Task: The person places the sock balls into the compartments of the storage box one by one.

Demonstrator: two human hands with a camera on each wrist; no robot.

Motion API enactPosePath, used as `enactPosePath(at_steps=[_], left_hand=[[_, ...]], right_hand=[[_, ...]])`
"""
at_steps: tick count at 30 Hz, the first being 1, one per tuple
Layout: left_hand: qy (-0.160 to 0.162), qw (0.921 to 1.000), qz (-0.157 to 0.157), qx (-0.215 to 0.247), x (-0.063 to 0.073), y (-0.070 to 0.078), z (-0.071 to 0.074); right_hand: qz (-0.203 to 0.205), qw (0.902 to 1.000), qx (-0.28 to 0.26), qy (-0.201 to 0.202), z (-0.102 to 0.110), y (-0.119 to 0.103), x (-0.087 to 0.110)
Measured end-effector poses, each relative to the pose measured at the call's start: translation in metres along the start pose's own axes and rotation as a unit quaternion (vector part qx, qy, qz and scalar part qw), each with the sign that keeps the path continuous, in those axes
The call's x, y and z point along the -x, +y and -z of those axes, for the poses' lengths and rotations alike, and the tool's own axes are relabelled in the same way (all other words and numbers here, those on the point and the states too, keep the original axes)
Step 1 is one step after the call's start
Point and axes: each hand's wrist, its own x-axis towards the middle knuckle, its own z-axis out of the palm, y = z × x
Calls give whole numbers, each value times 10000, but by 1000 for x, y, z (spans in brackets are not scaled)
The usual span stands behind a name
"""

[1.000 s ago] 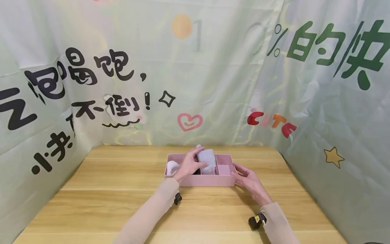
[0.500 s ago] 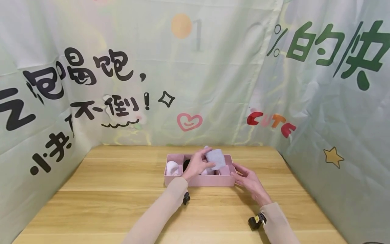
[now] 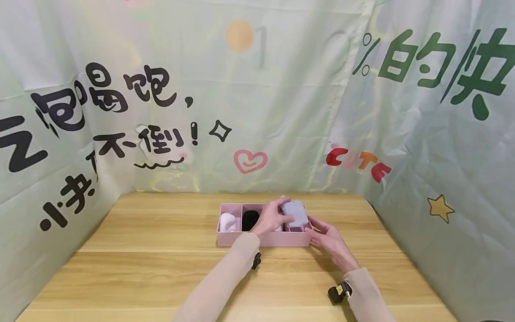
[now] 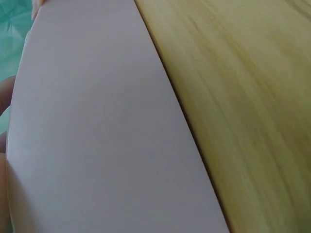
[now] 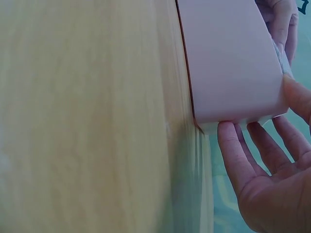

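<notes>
A pink divided storage box (image 3: 263, 239) stands on the table. My left hand (image 3: 270, 218) pinches a folded light-grey cloth (image 3: 295, 213) over the box's rightmost compartment, fingers behind it and thumb in front. My right hand (image 3: 330, 239) holds the box's right end; in the right wrist view, the same hand (image 5: 277, 179) has its fingertips against the end wall and its thumb at the rim. A balled white cloth (image 3: 228, 222) lies in the leftmost compartment. To its right is a black cloth bundle (image 3: 250, 219). A whitish item behind my left hand is mostly hidden.
The wooden table (image 3: 141, 264) extends around the box. Printed fabric hangings (image 3: 193, 112) stand along its back and both sides. A small black device (image 3: 338, 293) is strapped to my right wrist, another (image 3: 256, 260) to the left.
My left hand has carried the grey cloth rightward, from above the middle of the box to the rightmost compartment, uncovering the black bundle. My right hand stays at the box's end.
</notes>
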Motion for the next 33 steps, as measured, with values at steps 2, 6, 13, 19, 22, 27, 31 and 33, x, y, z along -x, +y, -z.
enactPosePath(at_steps=[2, 6, 13, 19, 22, 27, 31, 33], left_hand=[[-86, 9999, -48, -75, -2, 2, -3], [-201, 9996, -172, -112, -3, 2, -7], [-381, 9989, 20, -265, 1, 1, -8], [-497, 9982, -7, -335, 1, 0, -7], [-515, 9968, -182, -589, 1, 0, -8], [-500, 9887, -561, -1297, 0, 1, -8], [-535, 9846, -701, -1513, 0, 0, -9], [-507, 9849, -702, -1501, -1, -1, -10]], right_hand=[[-22, 10000, 37, 34, 1, -1, 0], [-63, 9999, 80, 93, 0, 0, 2], [-70, 9999, 42, 109, -1, 2, 0], [-51, 9999, 21, 115, 0, 1, 1], [-12, 10000, 15, 71, 1, 1, 1], [7, 10000, -8, 31, 0, 1, 2], [31, 10000, -39, 5, 0, 0, 2], [36, 10000, -34, -15, 1, -1, 3]])
